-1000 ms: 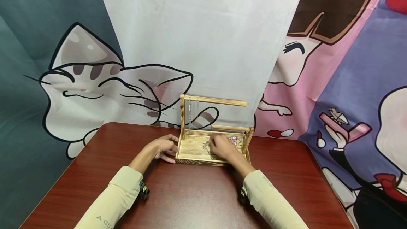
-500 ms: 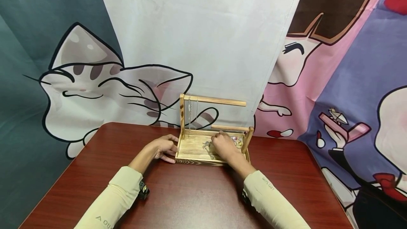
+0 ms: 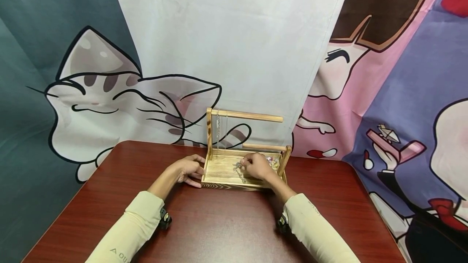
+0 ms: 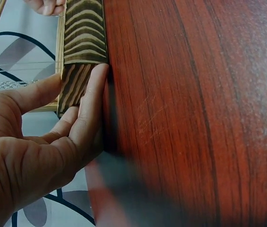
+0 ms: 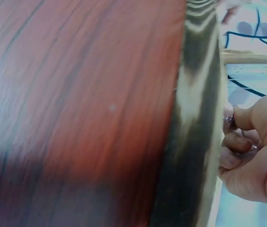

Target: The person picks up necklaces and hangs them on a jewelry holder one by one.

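A wooden jewelry stand (image 3: pixel 230 186) with a shallow tray base sits near the table's far edge. My left hand (image 3: pixel 190 169) holds its left end. In the left wrist view, the thumb meets the rim and other fingers (image 4: pixel 88 106) lie along the outer side. Over the tray is my right hand (image 3: pixel 258 166), fingers curled, pinching a silver chain (image 3: pixel 239 173). Part of that chain trails on the tray floor. A small shiny bit of it shows at the right fingertips (image 5: pixel 229 118) in the right wrist view. The rest is hidden by the hand.
Silver chains (image 3: pixel 218 125) hang from the left part of the stand's upper bar (image 3: pixel 256 116). A lower bar (image 3: pixel 265 147) joins the right post. Small colorful pieces (image 3: pixel 273 161) lie in the tray's right end. Behind the reddish-brown table (image 3: pixel 219 222) hangs a printed cloth (image 3: pixel 237 31).
The right hand has turned and shifted slightly within the tray, and its fingertips are now at the chain. The left hand and the stand have stayed in place.
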Motion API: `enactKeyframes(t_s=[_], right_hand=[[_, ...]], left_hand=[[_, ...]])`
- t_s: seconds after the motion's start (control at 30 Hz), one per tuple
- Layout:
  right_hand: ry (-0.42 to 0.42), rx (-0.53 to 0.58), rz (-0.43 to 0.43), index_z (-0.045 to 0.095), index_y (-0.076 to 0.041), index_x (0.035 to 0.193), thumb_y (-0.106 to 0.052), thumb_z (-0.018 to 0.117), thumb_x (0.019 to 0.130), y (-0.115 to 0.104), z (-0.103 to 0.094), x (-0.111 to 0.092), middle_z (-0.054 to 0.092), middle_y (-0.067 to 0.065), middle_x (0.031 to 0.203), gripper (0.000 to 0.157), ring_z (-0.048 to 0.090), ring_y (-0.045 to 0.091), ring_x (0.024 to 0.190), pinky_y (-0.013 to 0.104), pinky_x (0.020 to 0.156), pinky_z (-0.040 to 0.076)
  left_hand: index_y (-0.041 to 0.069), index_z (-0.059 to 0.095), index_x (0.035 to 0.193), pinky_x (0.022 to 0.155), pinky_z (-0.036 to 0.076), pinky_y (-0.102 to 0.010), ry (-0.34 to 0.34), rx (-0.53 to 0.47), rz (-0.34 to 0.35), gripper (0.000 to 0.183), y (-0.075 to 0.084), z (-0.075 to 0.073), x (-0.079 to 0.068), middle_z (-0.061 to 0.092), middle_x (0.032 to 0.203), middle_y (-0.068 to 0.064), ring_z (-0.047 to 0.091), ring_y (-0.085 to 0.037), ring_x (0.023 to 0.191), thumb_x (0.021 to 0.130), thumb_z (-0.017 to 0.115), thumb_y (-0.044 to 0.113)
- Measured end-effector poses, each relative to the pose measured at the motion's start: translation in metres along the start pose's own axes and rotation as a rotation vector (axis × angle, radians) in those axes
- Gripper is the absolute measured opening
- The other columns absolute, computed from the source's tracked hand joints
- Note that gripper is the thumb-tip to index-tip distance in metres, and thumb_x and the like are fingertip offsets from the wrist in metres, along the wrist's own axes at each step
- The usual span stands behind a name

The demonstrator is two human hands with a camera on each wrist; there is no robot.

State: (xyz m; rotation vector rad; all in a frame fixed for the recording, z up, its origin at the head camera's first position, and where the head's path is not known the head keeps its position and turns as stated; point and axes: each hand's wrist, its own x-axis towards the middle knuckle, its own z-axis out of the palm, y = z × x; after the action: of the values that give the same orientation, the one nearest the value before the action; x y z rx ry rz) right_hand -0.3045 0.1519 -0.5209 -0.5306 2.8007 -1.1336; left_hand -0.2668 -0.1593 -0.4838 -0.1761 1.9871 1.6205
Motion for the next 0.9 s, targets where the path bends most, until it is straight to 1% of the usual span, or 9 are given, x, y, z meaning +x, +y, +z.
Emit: enactKeyframes(t_s=[0.1,0.2,0.23,0.3,0.4,0.43,0.5,0.73,0.9], right_hand=[[-0.017,0.199,0.142,0.083,-0.006,0.101,-0.021,0.070,0.112,-0.021,-0.010,-0.008,0.081,0.010,0.093,0.023,0.066,0.021,0.079,0.028,0.064,0.055],[-0.032,0.425,0.287,0.081,0.001,0.115,-0.019,0.072,0.111,-0.037,-0.016,-0.012,0.085,0.013,0.103,0.022,0.073,0.020,0.090,0.025,0.071,0.060],[-0.034,0.483,0.310,0.080,0.002,0.119,-0.019,0.074,0.110,-0.038,-0.017,-0.012,0.086,0.012,0.103,0.024,0.071,0.016,0.084,0.023,0.067,0.056],[-0.057,0.611,0.362,0.077,0.004,0.127,-0.018,0.075,0.109,-0.041,-0.020,-0.011,0.086,0.007,0.101,0.028,0.062,0.010,0.068,0.020,0.058,0.048],[-0.099,0.754,0.395,0.074,0.004,0.132,-0.017,0.074,0.110,-0.041,-0.023,-0.011,0.086,-0.001,0.096,0.031,0.036,0.002,0.052,0.018,0.047,0.028],[-0.112,0.788,0.395,0.073,0.004,0.133,-0.017,0.074,0.110,-0.041,-0.025,-0.011,0.087,-0.002,0.096,0.031,0.028,0.001,0.050,0.018,0.045,0.023],[-0.136,0.833,0.387,0.073,0.003,0.134,-0.017,0.073,0.110,-0.041,-0.029,-0.012,0.087,-0.003,0.097,0.031,0.026,0.001,0.048,0.017,0.043,0.022],[-0.166,0.891,0.347,0.072,0.004,0.139,-0.012,0.072,0.110,-0.043,-0.035,-0.016,0.088,-0.002,0.100,0.033,0.030,0.000,0.046,0.015,0.038,0.022],[-0.169,0.919,0.325,0.076,0.002,0.134,-0.009,0.073,0.109,-0.045,-0.035,-0.020,0.088,0.000,0.100,0.028,0.031,0.001,0.045,0.014,0.038,0.023]], left_hand=[[0.001,0.043,0.156,0.080,0.074,-0.047,-0.002,-0.002,-0.003,0.062,0.000,0.000,0.000,0.069,0.117,-0.020,0.074,-0.030,0.104,0.099,0.064,-0.008],[0.001,0.043,0.157,0.079,0.074,-0.045,-0.005,0.002,-0.006,0.062,0.000,0.000,0.001,0.069,0.116,-0.019,0.074,-0.029,0.103,0.099,0.063,-0.007],[0.001,0.042,0.157,0.079,0.074,-0.045,-0.007,0.005,-0.003,0.062,0.000,0.000,0.002,0.069,0.116,-0.019,0.074,-0.029,0.103,0.099,0.063,-0.007],[0.000,0.042,0.156,0.080,0.074,-0.045,-0.005,0.005,0.000,0.062,0.000,0.001,0.001,0.069,0.116,-0.019,0.074,-0.029,0.103,0.099,0.063,-0.007],[0.000,0.043,0.156,0.080,0.074,-0.047,0.002,0.004,0.006,0.060,0.000,0.001,-0.001,0.069,0.115,-0.020,0.074,-0.029,0.103,0.100,0.063,-0.007],[0.000,0.043,0.156,0.080,0.074,-0.047,0.003,0.005,0.009,0.060,0.000,0.001,-0.001,0.069,0.116,-0.020,0.074,-0.030,0.104,0.100,0.063,-0.008],[0.001,0.044,0.156,0.080,0.074,-0.048,0.006,0.004,0.010,0.061,0.001,0.002,-0.002,0.069,0.116,-0.021,0.074,-0.030,0.104,0.099,0.064,-0.008],[0.001,0.043,0.157,0.080,0.074,-0.048,0.008,-0.003,0.002,0.062,0.000,0.002,0.000,0.069,0.117,-0.021,0.074,-0.030,0.104,0.098,0.064,-0.008],[0.000,0.043,0.156,0.080,0.074,-0.049,0.005,0.008,0.011,0.061,0.000,0.002,-0.001,0.070,0.119,-0.022,0.075,-0.030,0.106,0.099,0.062,-0.008]])
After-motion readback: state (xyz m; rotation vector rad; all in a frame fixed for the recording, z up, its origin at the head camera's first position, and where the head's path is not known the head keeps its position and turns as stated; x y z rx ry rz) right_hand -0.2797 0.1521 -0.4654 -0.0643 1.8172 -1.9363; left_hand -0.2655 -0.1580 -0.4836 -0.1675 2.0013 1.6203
